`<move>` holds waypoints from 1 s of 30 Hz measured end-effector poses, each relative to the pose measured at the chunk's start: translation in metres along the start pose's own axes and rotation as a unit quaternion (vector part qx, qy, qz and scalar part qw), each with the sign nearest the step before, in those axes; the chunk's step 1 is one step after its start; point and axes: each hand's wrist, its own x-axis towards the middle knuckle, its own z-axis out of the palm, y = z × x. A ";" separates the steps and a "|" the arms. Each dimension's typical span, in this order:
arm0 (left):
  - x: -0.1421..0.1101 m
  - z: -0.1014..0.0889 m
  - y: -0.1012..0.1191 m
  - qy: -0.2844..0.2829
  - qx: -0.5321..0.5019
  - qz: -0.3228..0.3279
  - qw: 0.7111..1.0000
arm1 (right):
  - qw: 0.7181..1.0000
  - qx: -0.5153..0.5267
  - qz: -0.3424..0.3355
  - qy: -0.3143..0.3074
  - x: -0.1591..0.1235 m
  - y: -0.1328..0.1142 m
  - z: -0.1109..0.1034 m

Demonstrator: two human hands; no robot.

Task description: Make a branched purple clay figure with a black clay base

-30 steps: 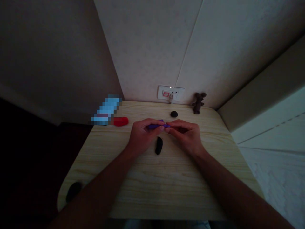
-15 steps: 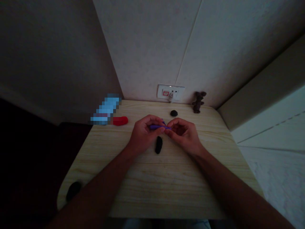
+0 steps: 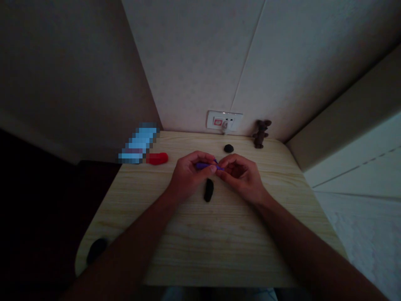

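Over the middle of the table, my left hand (image 3: 187, 174) pinches a slim purple stick-like piece (image 3: 202, 166) between thumb and fingers. At its right end, the thumb and fingertips of my right hand (image 3: 244, 175) close on the thin purple tip. The fingertips of both hands nearly meet there, and they hide part of the piece. Below my left thumb an oblong black lump (image 3: 208, 190) lies on the wood. Beyond my right hand rests a smaller, round black lump (image 3: 228, 148).
The pale wooden table (image 3: 219, 246) meets a wall with a socket (image 3: 224, 121). A small brown figure (image 3: 260, 134) stands at the back right. At left are a red piece (image 3: 158, 159) and a pixelated bright screen (image 3: 139, 144). Another black lump (image 3: 96, 251) sits near my left forearm.
Both hands keep nearly the same place and grip. My right fingers have shifted very slightly at the purple tip. The things on the table have not moved.
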 end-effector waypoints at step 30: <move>0.000 0.000 0.000 0.016 -0.019 -0.029 0.999 | 1.000 -0.008 0.016 0.008 -0.002 -0.003 0.000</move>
